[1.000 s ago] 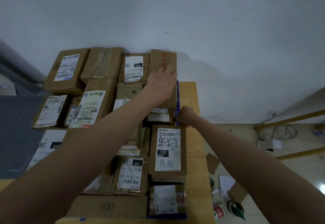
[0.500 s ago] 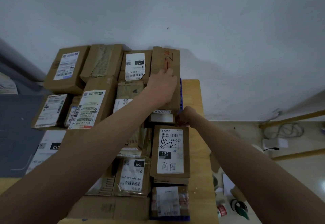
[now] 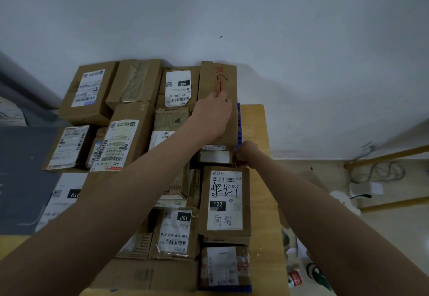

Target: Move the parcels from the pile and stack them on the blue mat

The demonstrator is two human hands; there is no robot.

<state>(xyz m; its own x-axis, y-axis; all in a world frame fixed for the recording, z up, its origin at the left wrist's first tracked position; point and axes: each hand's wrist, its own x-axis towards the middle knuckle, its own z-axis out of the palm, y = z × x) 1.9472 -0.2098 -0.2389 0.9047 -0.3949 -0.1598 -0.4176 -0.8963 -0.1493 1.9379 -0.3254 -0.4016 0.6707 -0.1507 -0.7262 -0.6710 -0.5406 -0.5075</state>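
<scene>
A: Where's the parcel?
B: Far right of the stack, red scrawl on top. The left hand lies flat on it, fingers straight.
A: The right hand?
B: At its near right corner, curled; what it grips is hidden. The blue mat barely shows, a strip beside the box.

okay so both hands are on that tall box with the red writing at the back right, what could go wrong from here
1. The tall box stands at the stack's right edge, over the blue mat rim; a push from the left hand could tip it off the wooden table.
2. The right hand sits low in a tight gap, so fingers could get pinched.
</scene>
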